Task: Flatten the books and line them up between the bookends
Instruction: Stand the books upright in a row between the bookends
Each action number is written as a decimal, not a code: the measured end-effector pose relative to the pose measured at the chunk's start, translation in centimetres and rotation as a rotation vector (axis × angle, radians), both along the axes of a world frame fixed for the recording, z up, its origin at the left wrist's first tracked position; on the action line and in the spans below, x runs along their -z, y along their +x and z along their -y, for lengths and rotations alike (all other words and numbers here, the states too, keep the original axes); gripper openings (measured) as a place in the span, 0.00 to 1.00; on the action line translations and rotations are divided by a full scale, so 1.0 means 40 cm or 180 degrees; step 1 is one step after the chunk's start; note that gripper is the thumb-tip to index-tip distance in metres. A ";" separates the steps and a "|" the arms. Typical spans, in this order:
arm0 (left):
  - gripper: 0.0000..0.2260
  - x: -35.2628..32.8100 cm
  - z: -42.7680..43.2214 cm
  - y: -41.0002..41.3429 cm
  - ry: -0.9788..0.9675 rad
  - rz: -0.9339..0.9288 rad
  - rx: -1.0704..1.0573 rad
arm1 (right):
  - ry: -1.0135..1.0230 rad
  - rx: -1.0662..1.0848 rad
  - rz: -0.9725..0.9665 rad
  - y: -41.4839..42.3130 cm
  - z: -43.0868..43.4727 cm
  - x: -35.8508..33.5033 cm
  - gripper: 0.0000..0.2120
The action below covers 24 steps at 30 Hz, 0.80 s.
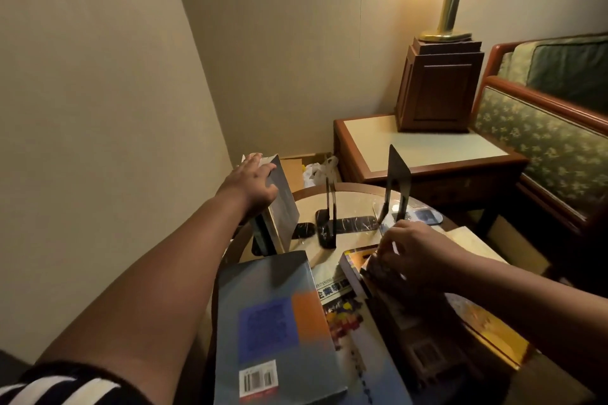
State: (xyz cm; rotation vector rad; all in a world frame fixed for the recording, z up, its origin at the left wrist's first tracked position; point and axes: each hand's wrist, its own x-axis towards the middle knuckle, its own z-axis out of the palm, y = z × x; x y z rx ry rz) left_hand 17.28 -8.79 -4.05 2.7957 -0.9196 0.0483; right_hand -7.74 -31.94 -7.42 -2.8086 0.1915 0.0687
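Note:
My left hand [253, 182] grips the top of a thick dark book [283, 204] that stands upright at the left rim of the round table [355, 199]. Two black metal bookends stand on the table: a thin one [330, 217] in the middle and a taller one [398, 184] to its right. My right hand [411, 251] grips the far end of a dark brown book [394, 299] and tilts it up off a yellow-covered book [487, 329]. A blue and orange book [279, 322] lies flat at the front, over another book with printed characters [339, 302].
A wooden side table [427, 148] with a lamp base [437, 89] stands behind the round table. A green patterned sofa [543, 138] fills the right side. A cardboard box with a plastic bag [316, 168] sits on the floor by the wall.

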 end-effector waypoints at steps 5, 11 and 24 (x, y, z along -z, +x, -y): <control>0.26 0.002 0.014 -0.009 0.0019 0.0007 0.0001 | -0.0029 0.0161 -0.0493 -0.043 0.011 0.035 0.39; 0.26 0.004 0.034 -0.018 0.0041 0.0034 0.0041 | -0.0708 -0.0026 -0.0826 -0.016 -0.029 0.058 0.50; 0.26 0.008 0.020 0.000 0.0000 0.0056 0.0065 | -0.0893 -0.0338 -0.0332 -0.043 -0.053 0.021 0.44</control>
